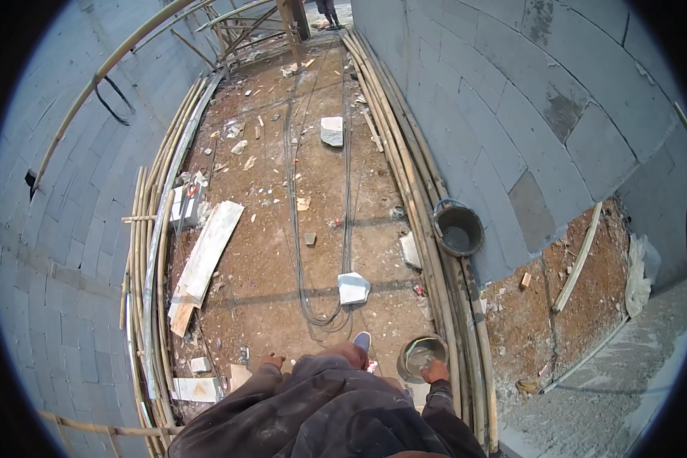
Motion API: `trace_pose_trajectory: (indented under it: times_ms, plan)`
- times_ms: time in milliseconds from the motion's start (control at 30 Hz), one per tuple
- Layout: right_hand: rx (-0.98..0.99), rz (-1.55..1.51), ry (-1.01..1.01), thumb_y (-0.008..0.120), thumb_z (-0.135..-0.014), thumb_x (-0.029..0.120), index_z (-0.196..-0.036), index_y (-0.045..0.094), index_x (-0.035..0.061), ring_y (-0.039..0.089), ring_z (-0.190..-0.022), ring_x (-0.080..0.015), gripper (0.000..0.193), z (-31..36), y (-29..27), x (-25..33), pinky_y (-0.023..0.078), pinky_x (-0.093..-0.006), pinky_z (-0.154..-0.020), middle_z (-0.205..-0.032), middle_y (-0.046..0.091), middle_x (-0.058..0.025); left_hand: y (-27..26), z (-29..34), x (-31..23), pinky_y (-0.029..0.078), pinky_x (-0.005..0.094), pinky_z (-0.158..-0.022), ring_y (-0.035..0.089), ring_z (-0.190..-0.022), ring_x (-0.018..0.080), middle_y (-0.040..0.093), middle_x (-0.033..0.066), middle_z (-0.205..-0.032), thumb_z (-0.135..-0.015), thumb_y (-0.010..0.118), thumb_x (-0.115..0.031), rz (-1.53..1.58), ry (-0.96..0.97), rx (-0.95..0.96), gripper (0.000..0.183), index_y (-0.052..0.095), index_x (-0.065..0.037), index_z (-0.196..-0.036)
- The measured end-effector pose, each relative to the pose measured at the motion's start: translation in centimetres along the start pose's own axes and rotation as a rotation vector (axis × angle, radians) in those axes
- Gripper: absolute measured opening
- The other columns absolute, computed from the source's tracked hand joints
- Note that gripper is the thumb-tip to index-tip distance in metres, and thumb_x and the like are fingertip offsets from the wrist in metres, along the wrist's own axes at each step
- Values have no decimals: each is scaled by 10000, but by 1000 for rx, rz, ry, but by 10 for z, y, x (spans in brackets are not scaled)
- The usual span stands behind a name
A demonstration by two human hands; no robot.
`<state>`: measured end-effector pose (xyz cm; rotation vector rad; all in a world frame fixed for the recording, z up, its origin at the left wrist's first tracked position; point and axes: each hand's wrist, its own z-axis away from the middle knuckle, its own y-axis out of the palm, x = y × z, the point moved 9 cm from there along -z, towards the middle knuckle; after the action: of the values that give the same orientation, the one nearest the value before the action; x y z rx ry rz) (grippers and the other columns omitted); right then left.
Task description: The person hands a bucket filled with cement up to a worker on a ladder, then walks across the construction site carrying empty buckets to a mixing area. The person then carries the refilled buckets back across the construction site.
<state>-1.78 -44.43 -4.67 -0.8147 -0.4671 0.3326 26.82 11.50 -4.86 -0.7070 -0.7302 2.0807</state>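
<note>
My right hand (436, 372) is closed at the near right rim of a dark bucket (406, 365), low in the head view beside the poles. The bucket's inside looks pale and wet, and a light curved line, perhaps its handle, shows in it. Out to the left of my body, my left hand (272, 360) hangs above the dirt with its fingers partly spread and nothing visible in them. One blue-grey shoe (362, 340) of mine shows ahead of my dark top.
A second bucket (459, 229) stands on long bamboo poles (404, 164) along the right block wall. Looped cables (298, 259) and a white block (353, 288) lie ahead. Pale boards (206, 259) and more poles (154, 229) line the left. Far off, a person (328, 11) stands.
</note>
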Motion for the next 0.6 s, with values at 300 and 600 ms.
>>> trace_pose_trajectory:
  times_ms: [300, 600]
  plan:
    - [-376, -210, -485, 686, -840, 214, -1258, 611, 69, 622, -1049, -404, 448, -73, -171, 289, 482, -454, -908, -1093, 666, -240, 8, -74, -101, 511, 373, -911, 658, -1067, 318, 676, 257, -1113, -773, 788, -237, 350, 80, -43, 575, 602, 23, -1252]
    - [10, 231, -343, 671, -812, 296, -1159, 675, 125, 647, -1052, -354, 387, -231, -56, 187, 516, -452, -862, -1091, 692, -179, 37, -129, -210, 508, 394, -897, 651, -1056, 348, 680, 224, -1114, -735, 800, -255, 388, 291, -63, 589, 609, -14, -1238]
